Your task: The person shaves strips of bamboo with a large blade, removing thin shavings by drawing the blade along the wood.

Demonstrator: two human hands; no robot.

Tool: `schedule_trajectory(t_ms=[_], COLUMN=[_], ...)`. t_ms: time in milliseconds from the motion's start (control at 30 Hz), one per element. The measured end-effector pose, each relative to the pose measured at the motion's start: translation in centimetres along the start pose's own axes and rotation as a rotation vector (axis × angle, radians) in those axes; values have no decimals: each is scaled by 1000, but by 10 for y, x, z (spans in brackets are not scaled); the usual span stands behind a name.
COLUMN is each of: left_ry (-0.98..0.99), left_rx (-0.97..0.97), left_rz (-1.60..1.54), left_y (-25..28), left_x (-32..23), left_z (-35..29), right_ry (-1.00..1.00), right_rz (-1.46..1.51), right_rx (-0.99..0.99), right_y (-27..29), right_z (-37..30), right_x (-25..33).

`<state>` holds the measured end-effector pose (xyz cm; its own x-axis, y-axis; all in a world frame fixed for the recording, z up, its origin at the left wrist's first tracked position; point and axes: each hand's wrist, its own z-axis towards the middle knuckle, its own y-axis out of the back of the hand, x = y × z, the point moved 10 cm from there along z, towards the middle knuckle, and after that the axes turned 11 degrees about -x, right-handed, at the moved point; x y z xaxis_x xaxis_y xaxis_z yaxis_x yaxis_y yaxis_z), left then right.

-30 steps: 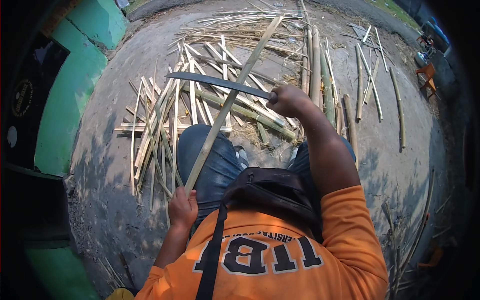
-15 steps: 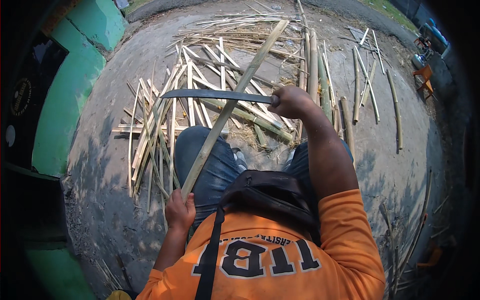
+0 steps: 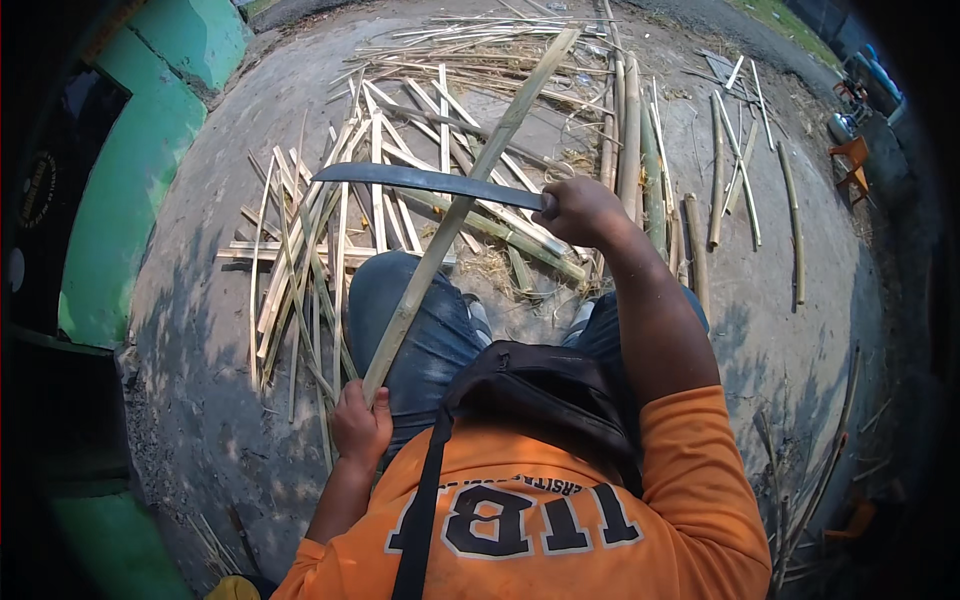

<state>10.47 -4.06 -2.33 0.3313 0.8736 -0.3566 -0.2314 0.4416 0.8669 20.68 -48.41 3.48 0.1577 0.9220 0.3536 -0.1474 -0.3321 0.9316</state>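
Note:
My left hand (image 3: 361,428) is closed round the near end of a long split bamboo strip (image 3: 430,265). The strip slants over my left thigh, away from me and to the right, its far end up by the back of the ground litter. In my right hand (image 3: 585,211) is the handle of a machete (image 3: 430,181), fingers wrapped tight. Its long dark blade points left and crosses the strip past its middle, seemingly touching it. The blade tip lies over a heap of pale bamboo strips (image 3: 345,210).
Thick bamboo poles (image 3: 629,140) lie ahead on the right, with shorter poles (image 3: 790,220) farther right. More thin strips (image 3: 470,50) are strewn at the back. A green wall (image 3: 130,170) stands at left, an orange chair (image 3: 852,165) at far right. My bag (image 3: 545,390) rests on my lap.
The machete's blade now tilts more, its tip raised a little and moved slightly left. My left hand and the strip have hardly moved.

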Motion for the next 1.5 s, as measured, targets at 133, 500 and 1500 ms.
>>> schedule_trajectory(t_ms=[133,500,1500], left_ry=[-9,-16,4], left_rx=[-36,-31,-60], left_rz=[-40,-25,38], left_y=[-1,-2,5], left_x=[3,5,3], left_z=[0,-1,2], right_ry=[-14,4,54], right_rz=[-53,-41,-131], right_rx=[-99,-42,44], right_y=[27,10,-10], right_z=[-4,1,-1], right_x=[7,7,27])
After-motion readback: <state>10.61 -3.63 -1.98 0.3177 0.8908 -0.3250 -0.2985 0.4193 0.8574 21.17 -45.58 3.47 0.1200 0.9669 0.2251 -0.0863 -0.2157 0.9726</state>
